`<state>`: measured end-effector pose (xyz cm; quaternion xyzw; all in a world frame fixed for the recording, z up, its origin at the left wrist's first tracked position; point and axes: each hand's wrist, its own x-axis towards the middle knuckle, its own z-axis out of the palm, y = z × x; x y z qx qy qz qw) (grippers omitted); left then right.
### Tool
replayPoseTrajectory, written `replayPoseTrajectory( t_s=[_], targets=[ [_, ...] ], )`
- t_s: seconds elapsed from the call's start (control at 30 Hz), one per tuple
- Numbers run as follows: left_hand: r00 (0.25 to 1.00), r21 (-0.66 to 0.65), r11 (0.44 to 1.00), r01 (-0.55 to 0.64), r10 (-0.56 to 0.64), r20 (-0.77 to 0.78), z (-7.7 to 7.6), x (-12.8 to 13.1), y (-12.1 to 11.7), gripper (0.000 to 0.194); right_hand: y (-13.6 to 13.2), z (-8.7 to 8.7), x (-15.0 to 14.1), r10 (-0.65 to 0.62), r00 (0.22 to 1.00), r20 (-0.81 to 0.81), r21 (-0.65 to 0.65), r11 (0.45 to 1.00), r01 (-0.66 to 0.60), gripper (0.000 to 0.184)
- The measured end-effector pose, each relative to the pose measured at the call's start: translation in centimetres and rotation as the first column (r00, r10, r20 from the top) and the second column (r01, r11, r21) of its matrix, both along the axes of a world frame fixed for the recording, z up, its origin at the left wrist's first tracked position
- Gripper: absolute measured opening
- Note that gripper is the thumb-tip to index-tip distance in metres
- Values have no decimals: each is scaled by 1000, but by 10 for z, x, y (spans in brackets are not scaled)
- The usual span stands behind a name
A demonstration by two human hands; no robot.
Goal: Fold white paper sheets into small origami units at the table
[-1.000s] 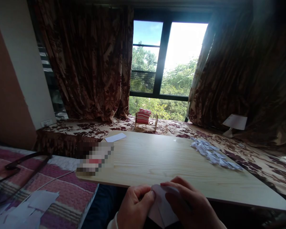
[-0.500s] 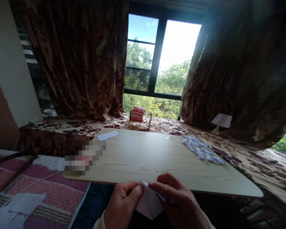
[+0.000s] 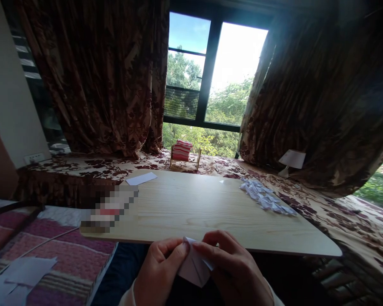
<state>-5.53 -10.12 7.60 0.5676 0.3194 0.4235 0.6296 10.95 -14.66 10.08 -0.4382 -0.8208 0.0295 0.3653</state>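
Observation:
A folded piece of white paper is held between both hands, just in front of the near edge of the wooden table. My left hand pinches it at its top corner and left side, thumb on the face toward me. My right hand grips the right side, its fingers close to the same top corner. A crease runs down the paper's face, which narrows to a point at the bottom. The right fingertips are partly hidden behind the paper.
Folded white paper pieces are heaped at the table's right side. A flat white paper strip lies at the back left. Loose white sheets rest on the quilt. A small lamp and a rack with striped cloths stand beyond.
The view has shifted slightly, so everything sits a little further left. Both hands keep their hold on the paper, and the right fingers have moved slightly along its edge.

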Motion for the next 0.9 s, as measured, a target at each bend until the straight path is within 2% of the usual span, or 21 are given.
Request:
replayPoseTrajectory(
  t_s=[0.2,0.37,0.6,0.77,0.9],
  targets=[
    [999,10,999,-42,42,28,-5,2,0,23,0,0,0,2,1000,27,36,999,-3,48],
    [993,-61,998,-13,20,121,-2,3,-1,18,-2,0,-2,-51,998,32,55,997,50,46],
    [985,-147,989,-12,37,171,1,8,0,30,-5,3,-5,-122,987,104,109,988,111,40],
    [985,-127,991,-45,66,162,-4,10,1,28,-5,3,-4,-141,975,174,216,971,102,37],
    [983,-111,989,-93,109,148,-4,9,1,29,-5,-5,-3,-121,983,136,259,962,83,35]
  ],
)
